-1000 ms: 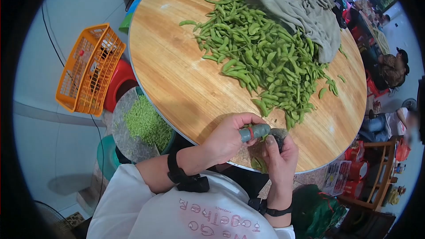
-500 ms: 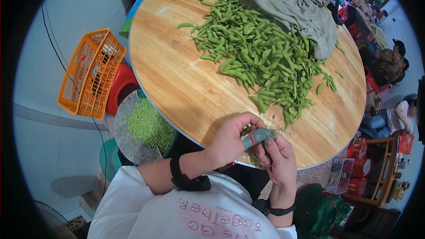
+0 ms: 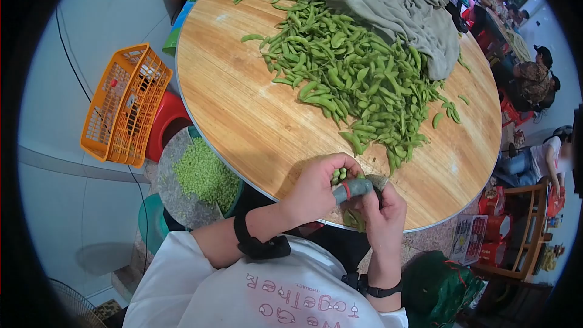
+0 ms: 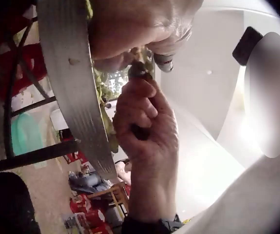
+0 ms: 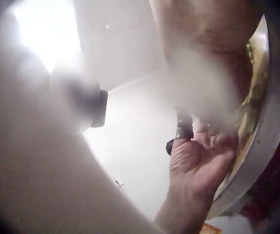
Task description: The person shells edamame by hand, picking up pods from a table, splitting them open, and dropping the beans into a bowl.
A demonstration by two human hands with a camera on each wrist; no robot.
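Observation:
Close over the near table edge, my two hands meet. My left hand point(image 3: 313, 191) curls round several shelled green beans point(image 3: 339, 174); its thumb wears a grey-green cover point(image 3: 352, 190) with a red band. Pressed up to that thumb, my right hand point(image 3: 384, 215) has a dark cover on a finger point(image 3: 378, 180) and bent fingers, also seen in the left wrist view. The hands pinch an edamame pod between them, mostly hidden by the fingers. Green pods point(image 3: 353, 220) lie at the table edge beneath my right hand. A large heap of edamame pods point(image 3: 364, 85) spreads beyond.
A grey-green cloth point(image 3: 419, 18) covers part of the heap on the round wooden table point(image 3: 231, 85). Lower left, shelled beans point(image 3: 206, 173) fill a container beside an orange crate point(image 3: 124, 106) and a red stool point(image 3: 165, 121). A green bag point(image 3: 434, 291) stands right; another person's arm shows top left.
My left thumb has pushed in against the right fingers and drawn slightly back. Shelled beans now show in the left hand's curl, hidden one second ago. The view has shifted slightly.

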